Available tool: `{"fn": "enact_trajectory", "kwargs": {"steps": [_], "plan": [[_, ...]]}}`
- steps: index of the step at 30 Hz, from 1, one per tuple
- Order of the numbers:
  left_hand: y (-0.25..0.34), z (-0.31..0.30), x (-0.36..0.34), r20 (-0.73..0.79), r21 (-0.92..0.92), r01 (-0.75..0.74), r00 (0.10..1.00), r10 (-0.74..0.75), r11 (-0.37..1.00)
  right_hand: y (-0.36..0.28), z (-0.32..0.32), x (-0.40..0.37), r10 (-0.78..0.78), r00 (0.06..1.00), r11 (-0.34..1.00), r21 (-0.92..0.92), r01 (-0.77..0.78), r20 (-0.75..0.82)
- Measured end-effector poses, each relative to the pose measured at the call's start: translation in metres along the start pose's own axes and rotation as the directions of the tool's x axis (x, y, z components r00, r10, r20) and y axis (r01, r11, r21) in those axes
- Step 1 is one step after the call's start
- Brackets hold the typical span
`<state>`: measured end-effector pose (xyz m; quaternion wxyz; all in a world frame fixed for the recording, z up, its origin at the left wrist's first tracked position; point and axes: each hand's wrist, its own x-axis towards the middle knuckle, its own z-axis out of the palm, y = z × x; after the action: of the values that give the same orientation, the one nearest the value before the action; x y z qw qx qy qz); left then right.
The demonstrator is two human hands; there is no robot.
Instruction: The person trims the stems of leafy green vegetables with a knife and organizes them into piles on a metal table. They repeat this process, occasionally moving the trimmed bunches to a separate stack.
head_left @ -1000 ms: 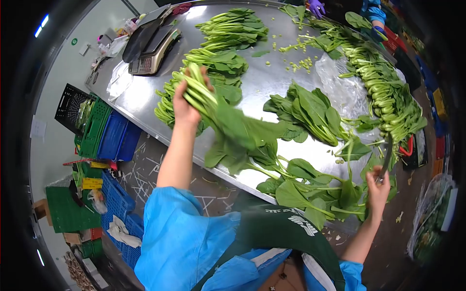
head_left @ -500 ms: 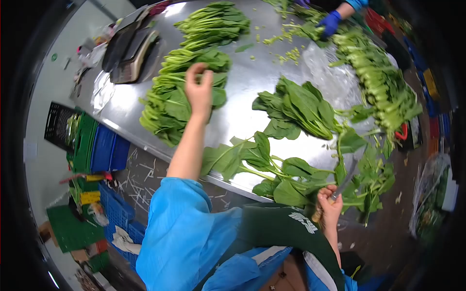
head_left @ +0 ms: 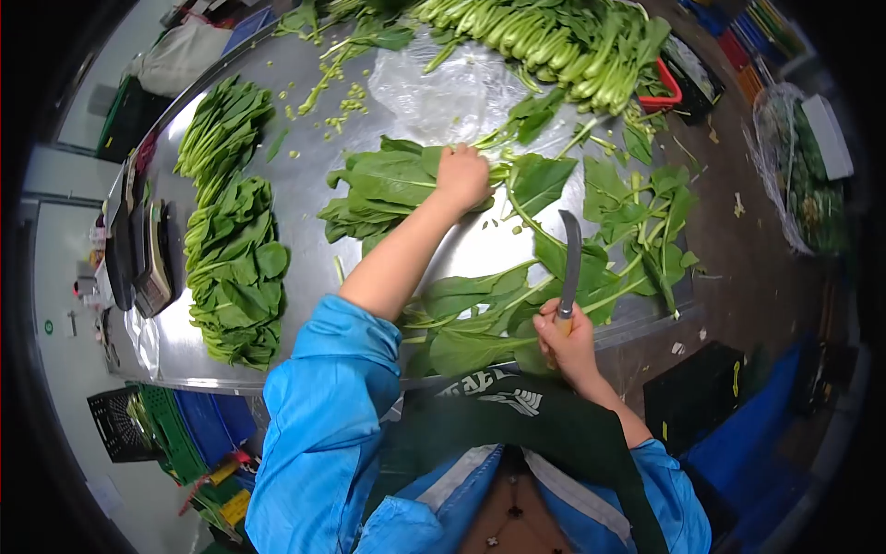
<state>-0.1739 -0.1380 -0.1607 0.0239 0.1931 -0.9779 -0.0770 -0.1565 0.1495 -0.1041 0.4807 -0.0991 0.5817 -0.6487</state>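
My left hand is closed over the stem end of a bunch of leafy greens lying in the middle of the metal table. Its fingertips curl down among the stems and are partly hidden. In my right hand is a knife with a curved blade and a wooden handle, its tip pointing up and away from me. Under and beside that hand, loose leafy stalks lie along the near table edge. More stalks spread to the right.
Bunched greens form a row on the left of the metal table, near a scale. A long pile of greens lies at the back, beside clear plastic film. A red container stands at the right edge.
My left hand has moved from the left row to the stem end of the middle bunch. The view has swung right. My right hand still holds the knife, its blade now more upright.
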Motion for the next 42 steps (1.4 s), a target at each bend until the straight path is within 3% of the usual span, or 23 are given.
{"fn": "enact_trajectory", "kwargs": {"steps": [2,4,6,8,10,11,13,14,16,24,26,27,28,29,30,31,32,34,36,38,39,41,42], "plan": [[-0.005,0.012,0.008,0.036,0.168,0.024,0.999,-0.031,0.985,-0.002,-0.010,0.004,-0.005,0.999,1.000,0.027,0.006,-0.032],[-0.004,-0.008,0.005,-0.015,0.155,-0.047,0.999,0.050,0.987,0.000,-0.020,0.010,-0.148,0.987,0.989,-0.030,0.147,-0.060],[0.001,-0.043,-0.001,0.104,-0.236,0.088,0.992,-0.065,0.968,-0.006,-0.031,0.014,-0.200,0.974,0.978,-0.090,0.191,-0.105],[0.016,-0.089,-0.028,0.161,-0.465,0.146,0.984,-0.079,0.873,-0.014,-0.038,0.020,-0.249,0.956,0.964,-0.138,0.228,-0.157],[0.031,-0.115,-0.055,0.083,-0.655,-0.045,0.988,0.130,0.755,-0.030,-0.041,0.025,-0.320,0.944,0.947,-0.027,0.319,-0.083],[0.041,-0.131,-0.067,0.097,-0.700,-0.021,0.988,0.124,0.714,-0.037,-0.039,0.026,-0.315,0.945,0.949,-0.017,0.314,-0.089],[0.050,-0.145,-0.088,0.080,-0.779,-0.011,0.990,0.117,0.627,-0.056,-0.036,0.025,-0.494,0.860,0.709,-0.515,0.481,0.124],[0.053,-0.148,-0.097,0.083,-0.777,-0.008,0.990,0.116,0.629,-0.065,-0.030,0.022,-0.494,0.861,0.712,-0.511,0.481,0.123],[0.058,-0.156,-0.112,0.160,-0.884,0.104,0.983,0.086,0.455,-0.084,-0.010,0.017,-0.659,0.689,0.396,-0.640,0.659,0.301],[0.067,-0.155,-0.138,0.135,-0.913,0.077,0.984,0.117,0.400,-0.093,0.000,0.002,-0.623,0.696,0.396,-0.622,0.675,0.358],[0.060,-0.148,-0.144,0.107,-0.961,0.061,0.982,0.157,0.269,-0.077,-0.014,0.008,-0.678,0.638,0.286,-0.669,0.686,0.364],[0.045,-0.143,-0.147,0.038,-0.983,-0.016,0.955,0.293,0.181,-0.055,-0.030,0.015,-0.680,0.632,0.284,-0.661,0.695,0.371],[0.043,-0.145,-0.148,0.029,-0.981,-0.026,0.959,0.282,0.192,-0.028,-0.054,0.026,-0.502,0.853,0.669,-0.560,0.488,0.143],[0.041,-0.147,-0.148,-0.024,-0.943,-0.103,0.970,0.243,0.318,-0.017,-0.066,0.037,-0.202,0.979,0.917,-0.356,0.183,-0.017],[0.040,-0.147,-0.151,-0.074,-0.886,-0.157,0.976,0.203,0.436,-0.019,-0.059,0.041,-0.201,0.980,0.913,-0.362,0.189,0.005],[0.041,-0.149,-0.154,-0.095,-0.815,-0.173,0.981,0.166,0.553,-0.017,-0.046,0.037,-0.239,0.971,0.958,-0.160,0.237,0.009],[0.042,-0.155,-0.158,-0.127,-0.797,-0.193,0.980,0.153,0.573,-0.016,-0.033,0.031,-0.276,0.961,0.960,0.052,0.276,-0.006],[0.033,-0.166,-0.168,-0.244,-0.801,-0.312,0.949,0.198,0.511,-0.027,-0.020,0.039,-0.291,0.956,0.956,0.015,0.291,-0.030],[0.007,-0.172,-0.188,-0.310,-0.906,-0.350,0.931,0.192,0.238,-0.033,-0.017,0.056,-0.343,0.938,0.912,-0.260,0.316,-0.061],[-0.008,-0.172,-0.204,-0.312,-0.948,-0.316,0.947,0.070,0.045,-0.028,-0.013,0.093,-0.412,0.910,0.798,-0.500,0.337,-0.044],[-0.011,-0.171,-0.211,-0.301,-0.949,-0.299,0.954,0.003,-0.104,-0.028,-0.007,0.110,-0.356,0.934,0.777,-0.557,0.293,-0.006],[-0.018,-0.166,-0.223,-0.287,-0.861,-0.292,0.955,-0.076,-0.416,-0.005,-0.004,0.154,-0.502,0.856,0.578,-0.688,0.439,0.124],[-0.016,-0.170,-0.225,-0.294,-0.781,-0.315,0.947,-0.128,-0.539,-0.005,-0.001,0.163,-0.503,0.855,0.577,-0.688,0.440,0.125]]}}
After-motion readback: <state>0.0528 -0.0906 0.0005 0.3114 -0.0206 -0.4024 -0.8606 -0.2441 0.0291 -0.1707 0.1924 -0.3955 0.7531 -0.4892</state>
